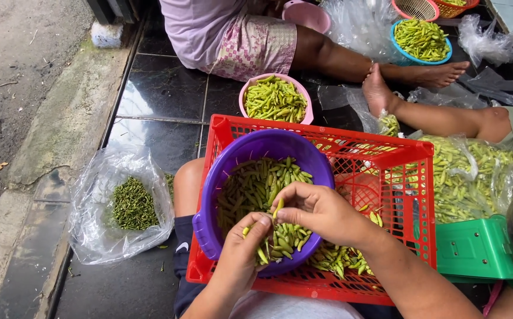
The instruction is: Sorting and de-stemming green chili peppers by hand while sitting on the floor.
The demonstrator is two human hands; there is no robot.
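Observation:
My left hand point(241, 248) holds a small bunch of green chillies over the purple bowl point(233, 159). My right hand point(318, 212) pinches the top of one chilli point(277, 209) that sticks up from my left hand. The purple bowl is full of green chillies point(256, 183) and rests tilted inside a red plastic crate point(398, 159) on my lap. More chillies point(336, 257) lie on the crate's floor beside the bowl.
A clear bag of green stems point(132, 204) lies on the dark tiles at left. A pink bowl of chillies point(275, 99) stands beyond the crate. Another person sits opposite, feet point(380, 88) near a big bag of chillies point(463, 177). A green scale point(475, 251) is at right.

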